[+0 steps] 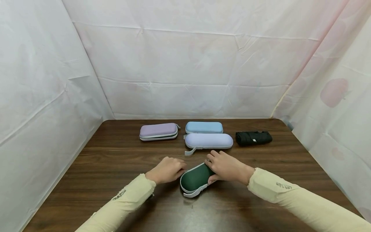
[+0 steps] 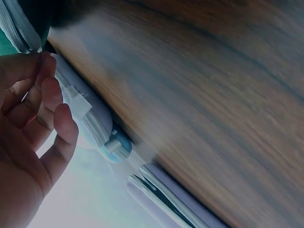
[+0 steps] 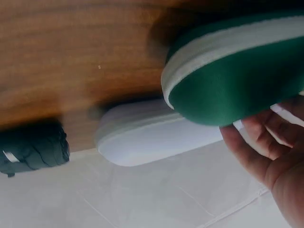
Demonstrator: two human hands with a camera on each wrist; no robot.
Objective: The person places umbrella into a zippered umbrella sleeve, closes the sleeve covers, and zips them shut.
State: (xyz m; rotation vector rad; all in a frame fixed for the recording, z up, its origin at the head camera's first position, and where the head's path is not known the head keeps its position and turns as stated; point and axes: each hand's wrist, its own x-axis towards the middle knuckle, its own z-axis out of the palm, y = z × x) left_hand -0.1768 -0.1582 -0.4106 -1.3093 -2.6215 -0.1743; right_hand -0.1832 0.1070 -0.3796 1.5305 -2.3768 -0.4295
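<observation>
A green zip case [image 1: 195, 179] with a pale zipper band and wrist strap [image 1: 195, 193] lies at an angle on the table. My right hand [image 1: 229, 166] grips its right part from above, with the thumb on the near side and the fingers on the far side. At the case's left end, my left hand [image 1: 168, 169] pinches the zipper pull between thumb and forefinger. The left wrist view shows those fingertips at the zipper band [image 2: 27, 35]; the pull itself is mostly hidden. The other left fingers are loosely bent.
Behind the green case lies a lavender case [image 1: 208, 140], with a light blue case [image 1: 204, 127] just beyond it. A purple case [image 1: 158, 130], its zipper partly open, sits at the back left. A folded black umbrella [image 1: 253, 138] lies at the back right of the wooden table [image 1: 116, 170].
</observation>
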